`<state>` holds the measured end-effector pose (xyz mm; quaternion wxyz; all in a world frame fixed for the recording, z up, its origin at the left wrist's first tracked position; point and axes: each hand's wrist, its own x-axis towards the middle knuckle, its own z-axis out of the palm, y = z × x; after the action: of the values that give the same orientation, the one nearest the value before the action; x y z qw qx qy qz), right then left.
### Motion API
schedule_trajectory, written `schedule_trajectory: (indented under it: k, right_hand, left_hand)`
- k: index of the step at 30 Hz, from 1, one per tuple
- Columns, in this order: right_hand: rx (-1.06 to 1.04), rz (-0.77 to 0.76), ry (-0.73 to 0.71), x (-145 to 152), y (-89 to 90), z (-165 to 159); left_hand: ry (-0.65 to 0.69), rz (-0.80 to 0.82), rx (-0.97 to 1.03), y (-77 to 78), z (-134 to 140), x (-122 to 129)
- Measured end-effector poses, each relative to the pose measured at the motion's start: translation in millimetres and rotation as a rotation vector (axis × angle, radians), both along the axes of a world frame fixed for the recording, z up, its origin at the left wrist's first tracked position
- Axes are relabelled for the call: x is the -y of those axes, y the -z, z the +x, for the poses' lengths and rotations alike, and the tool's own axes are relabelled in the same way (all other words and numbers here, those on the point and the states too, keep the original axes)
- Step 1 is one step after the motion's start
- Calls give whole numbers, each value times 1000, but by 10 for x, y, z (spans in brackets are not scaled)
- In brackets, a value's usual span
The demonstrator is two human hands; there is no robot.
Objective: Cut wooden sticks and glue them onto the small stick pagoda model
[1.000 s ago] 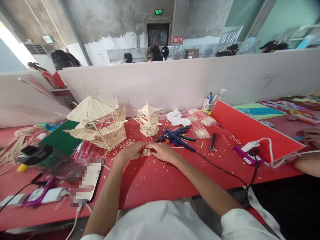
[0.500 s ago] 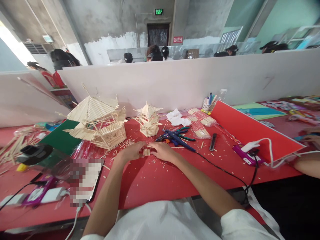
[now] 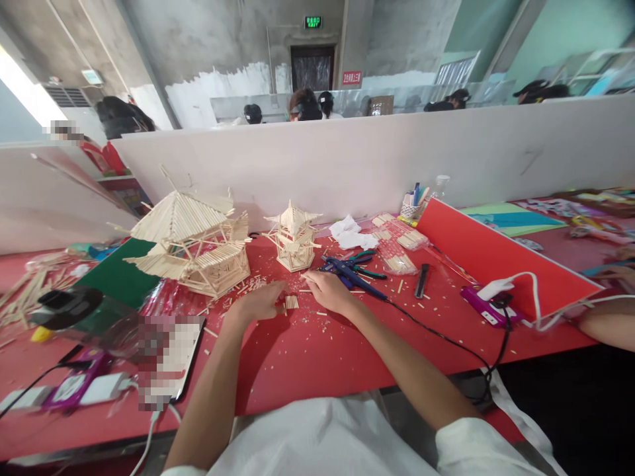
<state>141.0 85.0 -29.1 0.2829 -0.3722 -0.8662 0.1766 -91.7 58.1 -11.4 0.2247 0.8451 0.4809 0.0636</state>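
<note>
Red worktop (image 3: 292, 370) across the frame | small stick panel (image 3: 292, 302): flat, centre of frame | your left hand (image 3: 258, 303): bent, just beside the panel's left edge; grip cannot be told | your right hand (image 3: 328, 291): fingers close together, apart from the panel, near the blue glue gun (image 3: 351, 275); hold cannot be told

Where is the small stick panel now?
In the head view, just left of centre, the stick panel lies on the red table between the left hand and right hand.

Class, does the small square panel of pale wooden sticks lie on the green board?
No, the small square pale wooden panel lies on the red tabletop.
</note>
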Motion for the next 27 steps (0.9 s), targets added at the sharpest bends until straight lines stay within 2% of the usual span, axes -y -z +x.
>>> schedule_trajectory:
  k: [4,8,13,16,22,27]
  right_hand:
    - [-36,13,-7,-13,-10,21]
    - [-127,-36,-12,6,-38,19]
    - [-462,-253,-100,35,-46,7]
    - [-555,-331,-140,27,-23,-9]
    - [-479,-366,-195,-14,57,-26]
    - [-302,-383,-183,-25,117,-28]
  left_hand:
    - [-30,7,-86,1,46,18]
    - [-31,-2,-114,10,84,30]
    - [-37,-7,-112,20,97,40]
    - [-36,-8,-103,15,89,41]
    - [-39,-20,-83,7,22,19]
    - [-55,90,-104,55,-63,-38]
